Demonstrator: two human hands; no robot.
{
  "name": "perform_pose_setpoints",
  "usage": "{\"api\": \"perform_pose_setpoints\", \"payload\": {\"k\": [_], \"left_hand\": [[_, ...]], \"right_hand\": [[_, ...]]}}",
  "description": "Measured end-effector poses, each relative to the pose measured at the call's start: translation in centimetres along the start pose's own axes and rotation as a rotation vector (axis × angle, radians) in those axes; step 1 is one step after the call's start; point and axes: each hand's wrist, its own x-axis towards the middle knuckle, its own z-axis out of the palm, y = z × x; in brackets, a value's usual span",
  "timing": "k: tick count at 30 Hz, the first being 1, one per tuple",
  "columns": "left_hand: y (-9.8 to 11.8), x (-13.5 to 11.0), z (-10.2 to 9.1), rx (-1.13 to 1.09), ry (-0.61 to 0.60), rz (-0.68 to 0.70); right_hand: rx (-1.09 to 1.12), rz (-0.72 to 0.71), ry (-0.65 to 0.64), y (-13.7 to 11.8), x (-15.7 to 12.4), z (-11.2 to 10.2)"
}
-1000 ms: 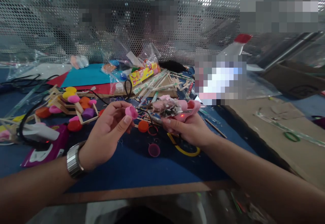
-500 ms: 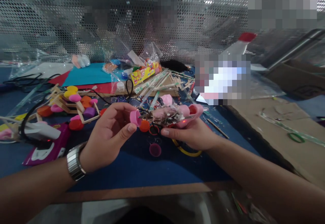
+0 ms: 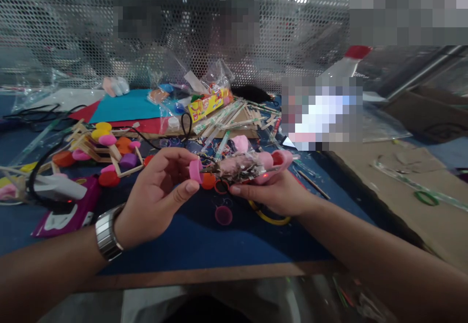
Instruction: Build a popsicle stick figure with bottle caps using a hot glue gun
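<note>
My left hand (image 3: 155, 198) pinches a pink bottle cap (image 3: 196, 171) between thumb and fingers, its open side turned to the right. My right hand (image 3: 280, 189) grips a pink hot glue gun (image 3: 266, 161), whose front is grimy and wrapped in something ragged and silvery; a small red light glows on its side. The gun lies sideways, its dark nozzle (image 3: 207, 169) pointing left at the cap. Whether the tip touches the cap's inside I cannot tell. Below, an orange cap (image 3: 208, 180) and a dark pink cap (image 3: 223, 215) lie on the blue table.
Left stands a wooden-stick model (image 3: 126, 167) with coloured caps, beside a purple power bank-like box (image 3: 69, 211) with cables. Behind are blue paper (image 3: 122, 106), a yellow box (image 3: 208, 106) and sticks (image 3: 226, 120). Cardboard (image 3: 395, 181) and a bottle (image 3: 351, 62) are right; yellow scissors-like handle (image 3: 272, 219) below.
The pink cap has shifted very slightly right, along the nozzle of the glue gun. Both hands keep their grip and hardly move.
</note>
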Motion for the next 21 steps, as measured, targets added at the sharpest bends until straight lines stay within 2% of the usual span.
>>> {"api": "perform_pose_setpoints", "payload": {"k": [7, 13, 21], "left_hand": [[-0.04, -0.05, -0.09, 0.014, 0.009, -0.009], [-0.13, -0.06, -0.18, 0.009, 0.01, -0.014], [-0.17, -0.19, -0.19, -0.013, -0.002, -0.02]], "right_hand": [[-0.027, 0.01, 0.041, -0.17, 0.09, 0.08], [-0.019, -0.028, 0.007, -0.24, 0.12, 0.08], [-0.084, 0.031, 0.056, -0.12, 0.06, 0.07]]}}
